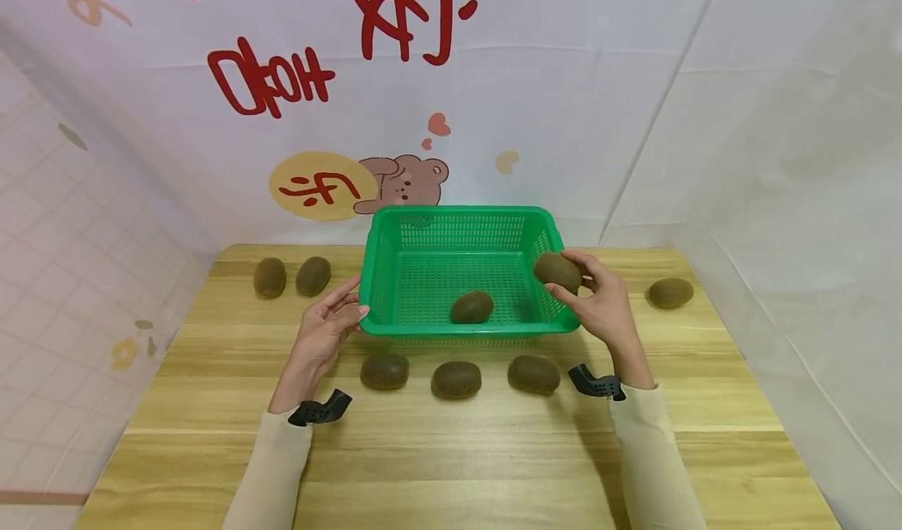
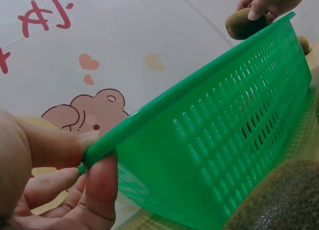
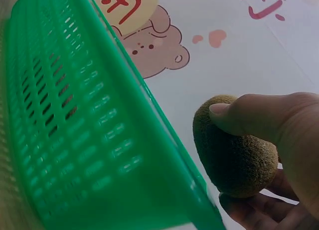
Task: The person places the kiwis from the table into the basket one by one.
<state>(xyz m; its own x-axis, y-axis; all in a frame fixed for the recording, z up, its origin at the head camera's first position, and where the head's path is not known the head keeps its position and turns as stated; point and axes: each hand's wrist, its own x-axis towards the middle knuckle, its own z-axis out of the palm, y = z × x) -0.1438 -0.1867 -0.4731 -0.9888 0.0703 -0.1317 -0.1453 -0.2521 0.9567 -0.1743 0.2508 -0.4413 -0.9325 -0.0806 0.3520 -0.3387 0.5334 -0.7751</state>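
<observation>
A green plastic basket (image 1: 451,329) with slotted walls stands on the table, one kiwi (image 1: 472,308) lying inside it. My left hand (image 1: 327,330) pinches the basket's rim at its left front corner, thumb on top and fingers beneath, as the left wrist view shows. Over the right rim, my right hand (image 1: 599,295) holds another kiwi (image 3: 234,150) between thumb and fingers. In front of the basket three kiwis lie in a row: a left one (image 1: 384,371), a middle one (image 1: 456,380) and a right one (image 1: 534,374).
Two kiwis, one (image 1: 270,277) beside another (image 1: 313,275), lie at the table's back left. A single kiwi (image 1: 671,293) is at the right. Behind the wooden table (image 1: 451,467) hangs a white printed cloth (image 1: 564,107), close to the basket's back.
</observation>
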